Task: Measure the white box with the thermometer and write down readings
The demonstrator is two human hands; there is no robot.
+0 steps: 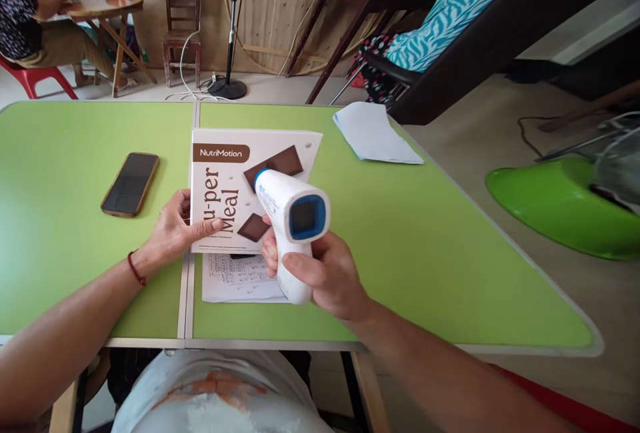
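Note:
My left hand (175, 230) grips the left edge of a white and brown NutriMotion box (220, 210), thumb across its front and the other fingers behind. My right hand (325, 270) is wrapped round the handle of a white infrared thermometer (293, 203) with a blue-framed screen facing me. Its blue nose points at the front of the box; whether the two touch I cannot tell. Written sheets of paper (240, 283) lie on the table under the box's lower edge, with a small dark item partly hidden there.
The green folding table (425, 253) has a metal seam left of the box. A phone (131, 184) lies at the left, folded white paper (377, 132) at the far right. Beyond are a stand (230, 53), a wooden chair (181, 13) and two seated people. A green chair (565, 203) stands right.

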